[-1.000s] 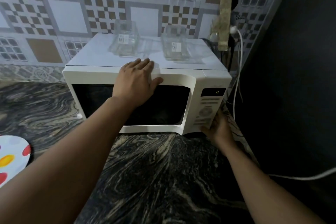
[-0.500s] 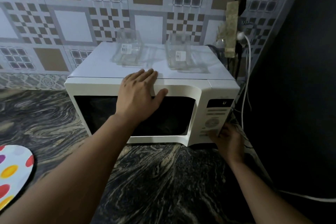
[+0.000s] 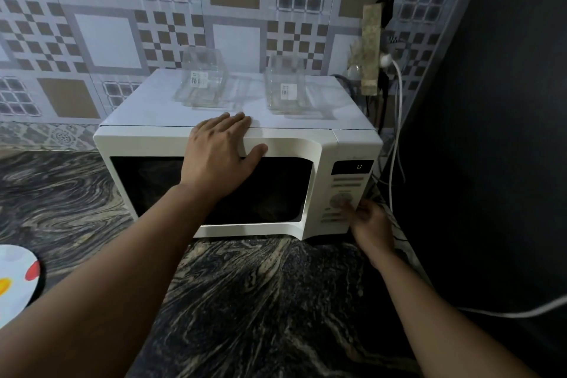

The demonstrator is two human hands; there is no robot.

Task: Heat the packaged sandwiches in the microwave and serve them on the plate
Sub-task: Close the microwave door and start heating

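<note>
A white microwave [image 3: 294, 138] stands on the dark marbled counter with its door closed; its dark window hides the inside. My left hand [image 3: 219, 153] lies flat on the top edge of the door, fingers spread. My right hand [image 3: 368, 222] is at the control panel, its fingertips on the round dial [image 3: 339, 200]. The display [image 3: 352, 167] shows a faint digit. A white plate with coloured spots [image 3: 15, 282] lies at the left edge of the counter. No sandwiches are visible.
Two clear plastic boxes [image 3: 202, 81] [image 3: 285, 87] stand on the microwave's top. White cables [image 3: 395, 120] and a wall socket hang to the right of the microwave, beside a dark wall. A patterned tile wall rises behind.
My right hand has risen from the panel's lower corner to the dial. My left hand has stayed on the door. The view has shifted slightly.
</note>
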